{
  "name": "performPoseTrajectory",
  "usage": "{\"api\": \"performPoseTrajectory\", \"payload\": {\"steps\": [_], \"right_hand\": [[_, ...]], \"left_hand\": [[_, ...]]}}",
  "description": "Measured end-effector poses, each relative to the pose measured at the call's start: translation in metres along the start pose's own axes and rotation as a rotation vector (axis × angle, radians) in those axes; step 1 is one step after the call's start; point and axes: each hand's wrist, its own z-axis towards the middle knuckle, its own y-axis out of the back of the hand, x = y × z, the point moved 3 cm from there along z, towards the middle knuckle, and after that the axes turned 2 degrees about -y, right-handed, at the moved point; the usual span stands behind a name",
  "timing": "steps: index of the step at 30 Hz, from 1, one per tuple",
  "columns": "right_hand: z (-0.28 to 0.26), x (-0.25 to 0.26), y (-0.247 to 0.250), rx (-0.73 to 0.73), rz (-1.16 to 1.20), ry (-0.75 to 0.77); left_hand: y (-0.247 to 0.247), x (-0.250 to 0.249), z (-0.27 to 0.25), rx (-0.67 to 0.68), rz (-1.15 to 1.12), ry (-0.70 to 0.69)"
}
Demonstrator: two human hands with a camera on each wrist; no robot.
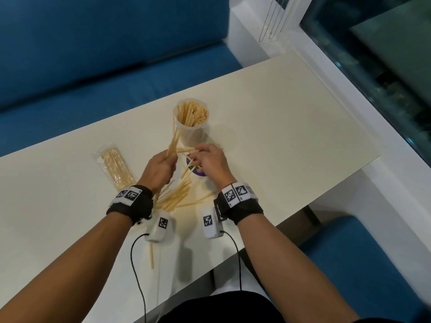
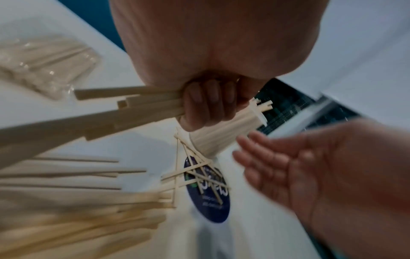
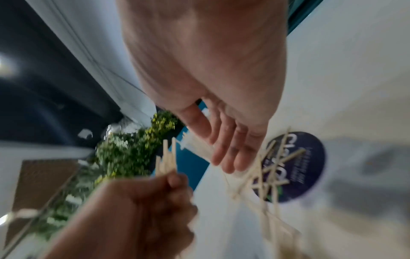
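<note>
My left hand [image 1: 168, 160] grips a bundle of thin wooden sticks [image 1: 173, 138] that leans up against a translucent cup [image 1: 193, 134] full of the same sticks. In the left wrist view the curled fingers [image 2: 208, 103] wrap the bundle [image 2: 133, 105]. Just to the right, my right hand [image 1: 201, 156] hovers with straight fingers [image 3: 230, 150] above loose sticks [image 3: 261, 182] that lie crossed over a round purple sticker [image 3: 308, 168]; it holds nothing. More loose sticks [image 1: 177, 195] are fanned out on the cream table [image 1: 279, 127] between my wrists.
A sealed clear packet of sticks [image 1: 115, 167] lies to the left of my left hand. One single stick [image 1: 151, 255] lies near the table's front edge. A blue sofa [image 1: 93, 54] stands beyond the table, a window sill [image 1: 349, 73] to the right.
</note>
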Motion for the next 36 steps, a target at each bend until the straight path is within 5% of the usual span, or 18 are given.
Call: {"api": "performPoseTrajectory", "payload": {"steps": [5,11,20,30,36], "right_hand": [[-0.022,-0.051,-0.029,0.416,-0.286,-0.094],[-0.039,-0.074,-0.054,0.652,-0.145,-0.202],[-0.04,-0.057,-0.051,0.462,0.147,-0.236],[-0.042,-0.062,-0.003,0.522,-0.267,-0.233],[-0.026,-0.049,0.025,0.163,-0.058,-0.144]], "left_hand": [[0.009,-0.005,0.005,0.006,-0.561,0.177],[0.016,-0.005,0.006,0.006,-0.745,0.159],[0.023,-0.01,0.007,-0.23,-0.789,0.088],[0.049,-0.006,0.01,-0.439,-0.69,0.097],[0.037,0.005,-0.006,-0.245,-0.613,0.205]]}}
